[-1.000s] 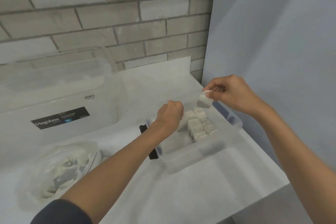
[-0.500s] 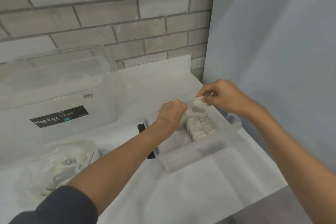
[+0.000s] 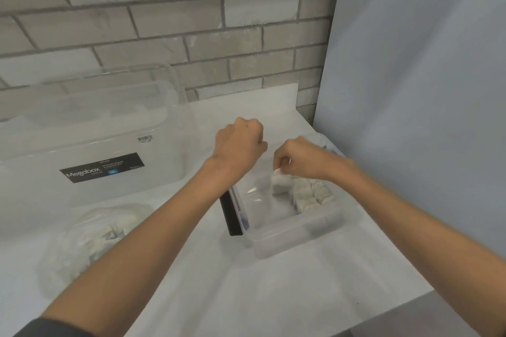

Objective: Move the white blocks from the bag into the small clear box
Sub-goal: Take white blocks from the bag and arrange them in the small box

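Note:
The small clear box [image 3: 297, 230] stands on the white table, right of centre. Several white blocks [image 3: 308, 193] lie packed in rows along its right side. My right hand [image 3: 304, 159] reaches down into the box and pinches one white block [image 3: 279, 185] by its top, at the left end of the rows. My left hand [image 3: 238, 145] hovers over the box's far left corner with its fingers curled into a fist, the back of the hand hiding what is inside. The clear plastic bag [image 3: 90, 241], with more white blocks in it, lies at the near left.
A large clear Megabox tub [image 3: 95, 142] stands at the back left against the brick wall. A black latch [image 3: 231, 213] sticks out of the small box's left side. A blue-grey panel [image 3: 424, 90] walls off the right. The table's edge [image 3: 410, 301] runs close past the box.
My right hand has come down and to the left, bringing the pinched block from above the rim into the box. My left hand has lifted away from the box's rim.

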{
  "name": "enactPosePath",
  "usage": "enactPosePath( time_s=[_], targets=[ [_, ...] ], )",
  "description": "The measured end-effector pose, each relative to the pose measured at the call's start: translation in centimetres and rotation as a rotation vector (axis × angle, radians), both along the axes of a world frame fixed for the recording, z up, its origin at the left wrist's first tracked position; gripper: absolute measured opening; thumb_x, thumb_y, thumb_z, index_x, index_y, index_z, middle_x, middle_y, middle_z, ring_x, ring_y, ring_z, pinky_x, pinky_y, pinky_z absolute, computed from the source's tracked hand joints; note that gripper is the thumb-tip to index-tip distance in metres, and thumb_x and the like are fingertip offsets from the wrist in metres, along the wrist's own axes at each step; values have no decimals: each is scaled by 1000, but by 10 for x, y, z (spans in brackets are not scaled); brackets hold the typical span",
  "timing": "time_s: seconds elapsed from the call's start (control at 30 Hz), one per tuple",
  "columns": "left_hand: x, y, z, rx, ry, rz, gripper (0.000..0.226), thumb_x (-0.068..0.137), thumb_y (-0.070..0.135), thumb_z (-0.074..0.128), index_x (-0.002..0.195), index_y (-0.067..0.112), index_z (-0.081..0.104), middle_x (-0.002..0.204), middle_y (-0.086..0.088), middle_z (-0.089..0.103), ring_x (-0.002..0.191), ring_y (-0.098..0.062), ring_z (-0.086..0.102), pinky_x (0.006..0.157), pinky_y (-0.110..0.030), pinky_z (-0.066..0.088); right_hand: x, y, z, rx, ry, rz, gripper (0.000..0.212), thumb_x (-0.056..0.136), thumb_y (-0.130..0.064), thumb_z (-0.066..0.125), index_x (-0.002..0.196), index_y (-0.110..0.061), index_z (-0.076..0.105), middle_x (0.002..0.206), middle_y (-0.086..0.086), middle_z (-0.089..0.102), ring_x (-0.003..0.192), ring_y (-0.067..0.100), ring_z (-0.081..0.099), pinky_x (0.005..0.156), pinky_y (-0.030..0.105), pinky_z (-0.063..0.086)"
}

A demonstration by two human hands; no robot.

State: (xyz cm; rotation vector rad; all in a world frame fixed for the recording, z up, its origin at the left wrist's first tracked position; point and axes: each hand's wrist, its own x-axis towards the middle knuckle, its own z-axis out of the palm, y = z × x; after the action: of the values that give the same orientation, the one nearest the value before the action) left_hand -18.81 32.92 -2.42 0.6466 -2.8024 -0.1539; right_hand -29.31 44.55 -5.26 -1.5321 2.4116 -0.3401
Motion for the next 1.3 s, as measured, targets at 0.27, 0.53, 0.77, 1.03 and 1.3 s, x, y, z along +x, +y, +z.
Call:
enactPosePath(
  time_s=[0.27,0.53,0.77,1.03,1.3],
  targets=[
    [28,-12,10,34,88,57,15,91,26,56,95,17,68,95,-4,67,85,-29,60,66,-30,35,7,-21,-28,195,356,6,24,87,1,49,100,-15,61,109,10,57,82,27,53,69,29,34],
    [48,-20,8,69,77,84,15,91,25,54,93,20,68,95,-3,67,80,-26,57,65,-28,33,11,-23,-26,220,419,19,18,85,4,50,82,-13,45,87,9,43,73,27,45,64,31,34],
    [70,-29,7,104,88,69,14,91,29,55,91,22,67,95,-1,67,85,-26,60,66,-29,35,12,-21,-16,191,393,-57,9,89,0,54,87,-9,54,98,15,52,78,31,53,65,32,36],
    [107,-47,3,155,78,45,17,90,33,55,94,25,69,95,3,67,90,-24,56,68,-30,35,40,-16,51,-71,358,-160,18,93,-21,53,97,-21,70,98,4,68,91,28,61,70,32,43],
    [178,-77,-9,234,13,92,16,89,35,57,95,28,70,94,7,68,101,-20,51,71,-32,37,136,-60,68,-219,100,65,13,91,-24,59,91,-24,72,88,-4,69,70,0,57,83,38,54]
  ],
)
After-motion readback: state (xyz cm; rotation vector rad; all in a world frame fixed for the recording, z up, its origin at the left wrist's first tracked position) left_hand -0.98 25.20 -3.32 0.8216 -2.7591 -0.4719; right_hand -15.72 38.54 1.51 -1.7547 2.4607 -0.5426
